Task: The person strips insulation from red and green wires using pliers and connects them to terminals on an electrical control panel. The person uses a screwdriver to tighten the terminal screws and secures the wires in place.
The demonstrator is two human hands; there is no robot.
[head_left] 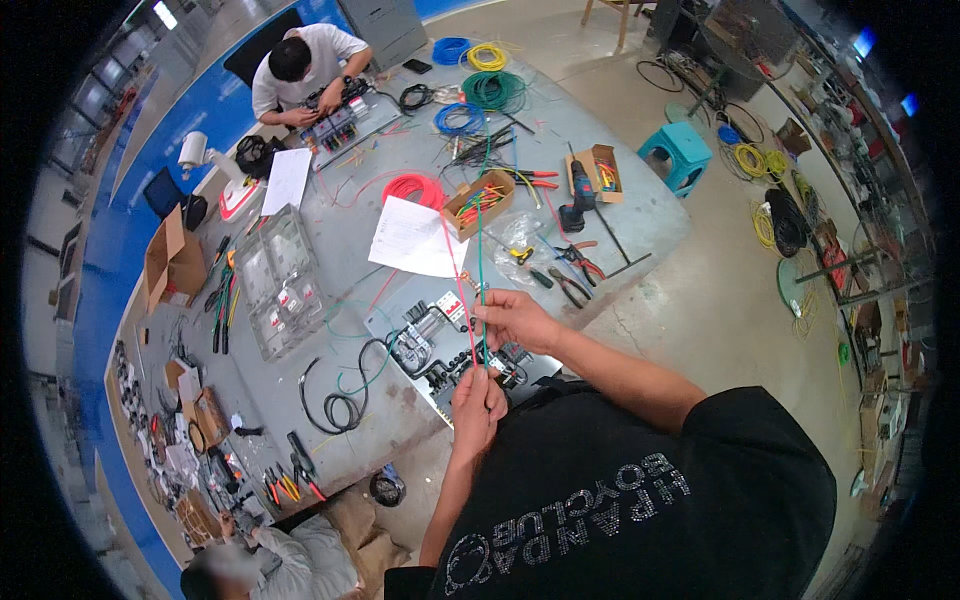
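My left hand (477,408) is closed around the lower ends of a red wire (460,272) and a green wire (481,245). Just above it my right hand (517,320) is closed in a pinch at the green wire; whether it grips the red one too I cannot tell. Both wires run upward from my hands across the table. Beneath my hands lies a metal mounting plate (398,297) with breakers and black-cabled electrical parts (425,335), partly hidden by my hands. A red wire coil (412,188) and a paper sheet (415,240) lie beyond the plate.
Pliers (570,288), a cordless drill (577,200) and a cardboard box of coloured wire pieces (478,205) lie on the table (640,225). A clear plastic organizer (275,280) stands left. Co-workers sit at the far side (310,75) and lower left (300,560). A teal stool (677,155) stands right.
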